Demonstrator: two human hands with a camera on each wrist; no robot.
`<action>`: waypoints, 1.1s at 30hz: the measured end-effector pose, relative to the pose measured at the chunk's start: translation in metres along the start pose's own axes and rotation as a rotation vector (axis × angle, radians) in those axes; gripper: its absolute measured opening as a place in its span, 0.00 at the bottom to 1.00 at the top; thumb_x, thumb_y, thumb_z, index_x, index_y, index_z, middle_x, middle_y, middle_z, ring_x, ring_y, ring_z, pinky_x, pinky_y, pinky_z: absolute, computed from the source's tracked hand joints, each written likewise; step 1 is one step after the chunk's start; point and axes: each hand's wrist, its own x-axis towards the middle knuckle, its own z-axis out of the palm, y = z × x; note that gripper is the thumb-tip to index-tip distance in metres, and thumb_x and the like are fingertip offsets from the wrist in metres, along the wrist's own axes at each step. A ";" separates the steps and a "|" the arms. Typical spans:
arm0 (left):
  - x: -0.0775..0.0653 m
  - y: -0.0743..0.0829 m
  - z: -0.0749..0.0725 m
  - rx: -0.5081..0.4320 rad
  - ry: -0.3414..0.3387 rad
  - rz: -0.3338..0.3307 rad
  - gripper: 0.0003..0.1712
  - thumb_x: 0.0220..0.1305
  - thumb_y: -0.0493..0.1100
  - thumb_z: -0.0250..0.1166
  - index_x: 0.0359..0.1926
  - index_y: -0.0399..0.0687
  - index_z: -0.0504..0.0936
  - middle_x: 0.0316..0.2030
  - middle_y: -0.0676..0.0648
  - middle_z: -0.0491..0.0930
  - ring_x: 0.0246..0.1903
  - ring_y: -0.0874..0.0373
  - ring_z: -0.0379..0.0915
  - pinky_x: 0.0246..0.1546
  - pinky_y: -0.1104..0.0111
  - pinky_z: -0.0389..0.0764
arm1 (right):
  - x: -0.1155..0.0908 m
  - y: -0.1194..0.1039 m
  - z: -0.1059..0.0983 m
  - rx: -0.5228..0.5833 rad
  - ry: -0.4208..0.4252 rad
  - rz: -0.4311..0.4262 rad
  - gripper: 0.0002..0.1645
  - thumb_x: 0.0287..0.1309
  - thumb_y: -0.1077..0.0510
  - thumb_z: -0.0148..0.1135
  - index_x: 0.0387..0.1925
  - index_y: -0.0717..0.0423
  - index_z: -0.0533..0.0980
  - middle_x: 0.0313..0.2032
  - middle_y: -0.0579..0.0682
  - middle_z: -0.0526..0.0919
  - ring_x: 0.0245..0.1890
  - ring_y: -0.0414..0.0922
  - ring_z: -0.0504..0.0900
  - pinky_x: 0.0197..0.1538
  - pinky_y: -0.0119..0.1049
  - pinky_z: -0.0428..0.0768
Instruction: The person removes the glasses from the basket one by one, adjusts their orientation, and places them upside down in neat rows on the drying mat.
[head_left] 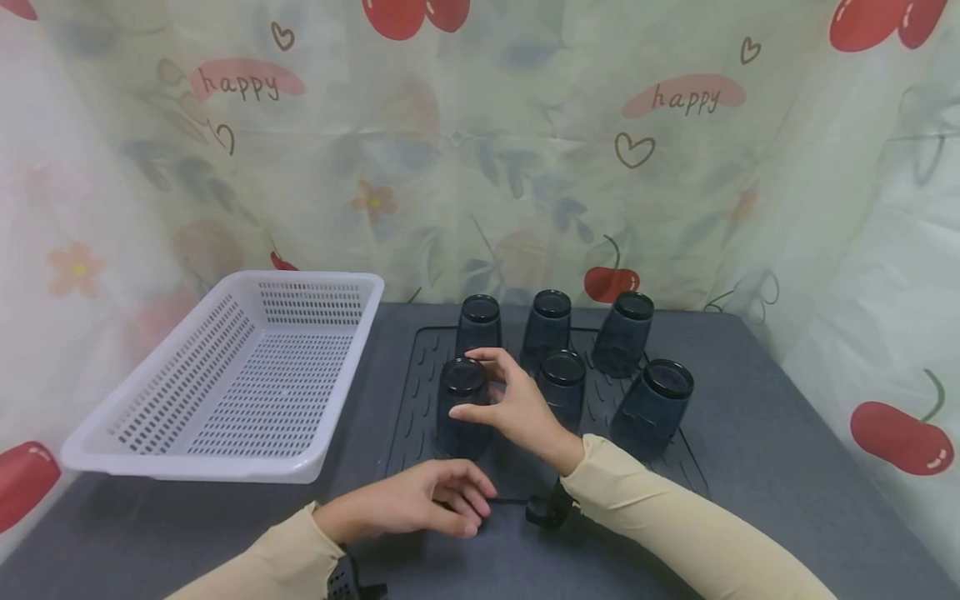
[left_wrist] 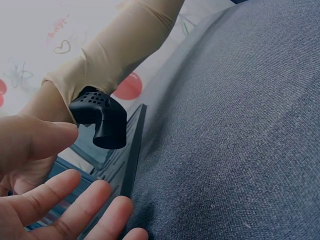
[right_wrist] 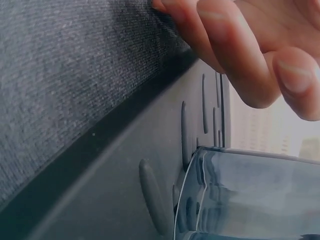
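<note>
My right hand [head_left: 525, 408] reaches over the drying mat [head_left: 411, 392], its thumb and fingers curled round the front left tumbler [head_left: 461, 425]. This tumbler is dark blue, see-through and upside down; in the right wrist view, a clear tumbler wall [right_wrist: 260, 195] stands with its rim at the ribbed mat. My left hand [head_left: 420, 500] hovers at the mat's front edge, fingers loosely bent and holding nothing. Its spread fingers [left_wrist: 82, 207] show in the left wrist view. Close to the right hand stands the middle front tumbler [head_left: 562, 396], partly hidden by it.
More upside-down tumblers stand on the mat: back left [head_left: 478, 321], back middle tumbler [head_left: 547, 325], back right tumbler [head_left: 624, 337] and front right tumbler [head_left: 652, 408]. A white perforated basket [head_left: 318, 458] sits left of the mat on the grey cloth-covered table [head_left: 757, 417]. A patterned curtain [head_left: 465, 208] hangs behind.
</note>
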 end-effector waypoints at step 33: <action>0.000 0.002 -0.004 -0.014 0.023 -0.024 0.23 0.64 0.35 0.62 0.59 0.32 0.71 0.52 0.34 0.77 0.50 0.49 0.78 0.49 0.66 0.81 | 0.014 0.024 -0.003 0.044 -0.032 -0.047 0.49 0.43 0.59 0.78 0.66 0.51 0.62 0.64 0.53 0.70 0.67 0.47 0.67 0.70 0.56 0.61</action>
